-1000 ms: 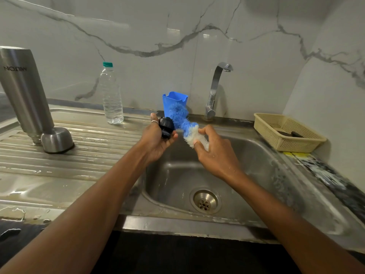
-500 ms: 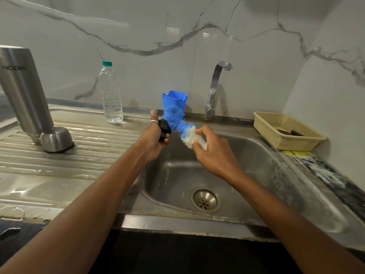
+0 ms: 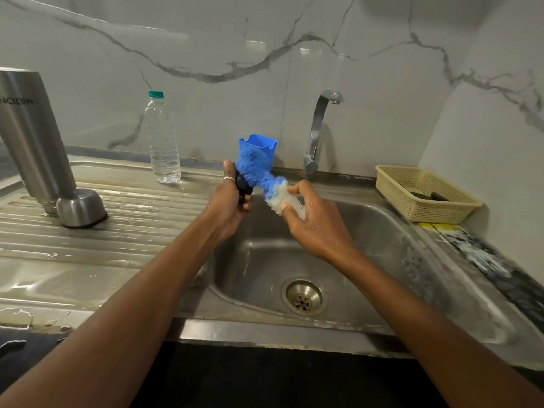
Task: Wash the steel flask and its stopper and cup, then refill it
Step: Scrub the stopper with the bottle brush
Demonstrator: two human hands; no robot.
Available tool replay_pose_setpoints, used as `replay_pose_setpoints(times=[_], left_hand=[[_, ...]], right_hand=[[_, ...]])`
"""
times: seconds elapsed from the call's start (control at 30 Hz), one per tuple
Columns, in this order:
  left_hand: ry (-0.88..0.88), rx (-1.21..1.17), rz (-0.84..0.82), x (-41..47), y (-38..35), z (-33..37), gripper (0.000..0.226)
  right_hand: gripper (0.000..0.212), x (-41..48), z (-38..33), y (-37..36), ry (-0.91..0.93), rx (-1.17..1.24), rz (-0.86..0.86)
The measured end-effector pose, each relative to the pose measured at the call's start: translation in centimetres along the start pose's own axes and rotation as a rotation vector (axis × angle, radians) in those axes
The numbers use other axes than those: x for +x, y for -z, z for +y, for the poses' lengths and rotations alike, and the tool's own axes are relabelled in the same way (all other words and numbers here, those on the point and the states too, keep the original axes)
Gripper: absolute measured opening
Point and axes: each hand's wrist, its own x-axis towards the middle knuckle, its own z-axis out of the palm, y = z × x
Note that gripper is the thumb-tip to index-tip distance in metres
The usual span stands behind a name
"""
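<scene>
The left hand (image 3: 228, 207) has rolled the small black plastic stopper (image 3: 243, 185) thumb-up, its fingers (image 3: 247, 205) curled round it. The right hand (image 3: 315, 225) pinches the blue-and-white bristle brush (image 3: 259, 175) against it, so scrubbing seems unfinished.

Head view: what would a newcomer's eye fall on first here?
The bright blue-and-white brush, held over the sink by the right hand and pressed against the black stopper in the left hand. Next, the tall steel flask at far left on the drainboard, its steel cup beside it.
</scene>
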Motion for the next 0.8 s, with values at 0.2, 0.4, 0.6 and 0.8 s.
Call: replay_pose_setpoints(times=[0.2,0.4,0.6,0.8], left_hand=[[0.003,-0.021,-0.001,-0.1,0.2,0.3,0.059],[0.029,0.007,0.058,-0.3,0.2,0.2,0.053],[0.068,-0.016,0.044,-0.7,0.5,0.7,0.054],[0.098,-0.023,0.118,-0.7,0.8,1.0,0.054]], right_hand=[[0.027,-0.6,-0.1,0.1,0.026,0.017,-0.006],[0.026,-0.3,0.2,0.4,-0.014,0.009,-0.010],[0.023,-0.2,0.2,0.7,0.015,0.002,-0.015],[0.026,-0.6,-0.5,0.3,0.123,0.022,-0.021]])
